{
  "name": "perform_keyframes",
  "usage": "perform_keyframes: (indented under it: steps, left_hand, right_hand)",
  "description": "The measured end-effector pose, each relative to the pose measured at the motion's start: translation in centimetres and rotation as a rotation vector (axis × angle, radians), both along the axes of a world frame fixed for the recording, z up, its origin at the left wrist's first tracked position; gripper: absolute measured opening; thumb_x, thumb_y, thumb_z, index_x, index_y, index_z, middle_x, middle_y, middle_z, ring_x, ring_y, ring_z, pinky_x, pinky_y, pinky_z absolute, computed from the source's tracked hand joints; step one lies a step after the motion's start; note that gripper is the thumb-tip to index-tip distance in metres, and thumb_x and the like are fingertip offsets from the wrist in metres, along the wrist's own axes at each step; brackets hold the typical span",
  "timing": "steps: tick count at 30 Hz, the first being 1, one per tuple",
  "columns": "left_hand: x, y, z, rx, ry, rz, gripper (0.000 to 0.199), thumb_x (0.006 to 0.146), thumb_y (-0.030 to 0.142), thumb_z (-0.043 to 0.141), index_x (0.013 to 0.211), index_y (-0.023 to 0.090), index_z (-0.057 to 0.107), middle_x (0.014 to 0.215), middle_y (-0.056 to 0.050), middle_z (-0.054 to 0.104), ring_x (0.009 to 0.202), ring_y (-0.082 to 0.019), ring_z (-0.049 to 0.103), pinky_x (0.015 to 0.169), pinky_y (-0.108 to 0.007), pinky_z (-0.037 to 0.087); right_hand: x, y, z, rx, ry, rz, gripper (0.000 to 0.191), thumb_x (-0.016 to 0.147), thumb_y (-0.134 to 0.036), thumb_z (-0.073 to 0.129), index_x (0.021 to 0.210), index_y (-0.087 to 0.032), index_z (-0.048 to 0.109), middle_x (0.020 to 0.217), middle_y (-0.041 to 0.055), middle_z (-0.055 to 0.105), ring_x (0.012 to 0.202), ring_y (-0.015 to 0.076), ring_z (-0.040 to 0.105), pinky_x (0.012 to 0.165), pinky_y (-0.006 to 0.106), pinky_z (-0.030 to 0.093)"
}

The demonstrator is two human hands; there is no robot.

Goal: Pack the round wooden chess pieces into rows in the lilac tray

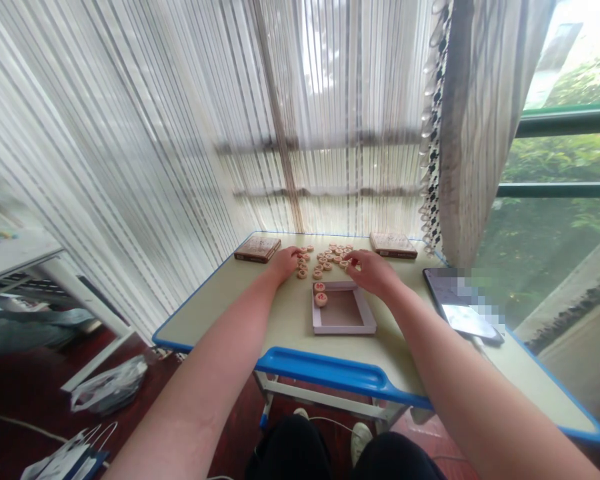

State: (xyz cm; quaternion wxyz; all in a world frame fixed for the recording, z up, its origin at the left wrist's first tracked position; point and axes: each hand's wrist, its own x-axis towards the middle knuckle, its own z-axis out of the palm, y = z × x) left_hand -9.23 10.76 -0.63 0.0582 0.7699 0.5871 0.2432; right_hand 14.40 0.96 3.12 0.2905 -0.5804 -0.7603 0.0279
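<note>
Round wooden chess pieces with characters on them lie loosely spread over the middle of the table. My left hand rests at the left side of the pieces, its fingertips bent at a few of them; what it holds, if anything, is hidden. My right hand is at the right side of the pieces, thumb and forefinger apart beside one piece. Nearer me stands an open shallow box with pale walls. Two pieces with red characters sit in its far left corner, one behind the other.
On the table, a flat patterned box stands at the back left and a similar box at the back right. A tablet or phone lies at the right. A blue tray edge runs along the front.
</note>
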Motion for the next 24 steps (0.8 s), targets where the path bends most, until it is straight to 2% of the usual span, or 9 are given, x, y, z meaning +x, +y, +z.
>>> perform_keyframes:
  steps: [2,6,8,12,17,20,24]
  left_hand:
    - [0.0,0.1,-0.1,0.016,-0.023,-0.016,0.036,0.081,0.018,0.038,0.107,0.019,0.062,0.104,-0.003,0.067,0.096,-0.017,0.06,0.083,-0.026,0.046]
    - [0.0,-0.1,0.1,0.054,0.005,-0.035,0.034,0.083,0.021,0.038,0.106,0.019,0.063,0.105,-0.005,0.067,0.096,-0.018,0.06,0.085,-0.028,0.045]
    - [0.1,-0.4,0.4,0.053,0.03,-0.072,0.034,0.086,0.028,0.037,0.107,0.019,0.062,0.107,-0.006,0.066,0.098,-0.018,0.059,0.087,-0.029,0.044]
    - [0.3,-1.1,0.9,0.036,0.057,-0.161,0.041,0.088,0.041,0.035,0.106,0.018,0.063,0.111,-0.007,0.064,0.103,-0.019,0.057,0.091,-0.03,0.042]
    - [0.4,-1.2,0.8,0.053,0.058,-0.165,0.044,0.087,0.046,0.035,0.109,0.018,0.061,0.115,-0.009,0.062,0.106,-0.018,0.056,0.092,-0.03,0.041]
    - [0.4,-1.1,0.6,0.069,0.063,-0.166,0.044,0.087,0.046,0.035,0.109,0.018,0.061,0.114,-0.009,0.062,0.106,-0.018,0.056,0.093,-0.03,0.041]
    - [0.3,-1.0,0.6,0.08,0.081,-0.193,0.043,0.088,0.045,0.035,0.106,0.018,0.062,0.111,-0.009,0.063,0.105,-0.019,0.057,0.092,-0.031,0.041]
  right_hand:
    - [0.5,0.8,-0.7,-0.007,0.002,-0.04,0.026,0.078,-0.032,0.05,0.095,-0.022,0.066,0.093,0.0041,0.064,0.079,0.0155,0.056,0.067,0.024,0.039]
    - [0.8,1.6,-1.7,-0.039,-0.028,0.04,0.024,0.079,-0.031,0.05,0.09,-0.023,0.069,0.092,0.0036,0.065,0.085,0.0148,0.057,0.075,0.023,0.039]
    - [0.9,1.7,-1.8,-0.031,-0.038,0.018,0.024,0.079,-0.031,0.05,0.091,-0.023,0.068,0.094,0.0036,0.064,0.087,0.0151,0.057,0.076,0.024,0.039]
    - [1.3,2.0,-1.8,-0.039,-0.025,-0.096,0.024,0.08,-0.03,0.048,0.094,-0.023,0.066,0.099,0.0042,0.063,0.088,0.0162,0.057,0.077,0.025,0.04]
    - [2.6,3.3,-2.9,-0.003,0.111,-0.329,0.04,0.079,-0.022,0.043,0.118,-0.015,0.05,0.101,0.0101,0.062,0.091,0.0195,0.057,0.076,0.027,0.041]
    - [3.3,4.1,-3.6,-0.06,0.114,-0.439,0.04,0.075,-0.018,0.043,0.113,-0.011,0.051,0.103,0.0155,0.061,0.096,0.0233,0.057,0.078,0.03,0.041]
    - [3.6,4.5,-4.0,-0.112,0.089,-0.437,0.036,0.072,-0.019,0.046,0.106,-0.009,0.056,0.097,0.017,0.064,0.092,0.0247,0.059,0.076,0.031,0.042]
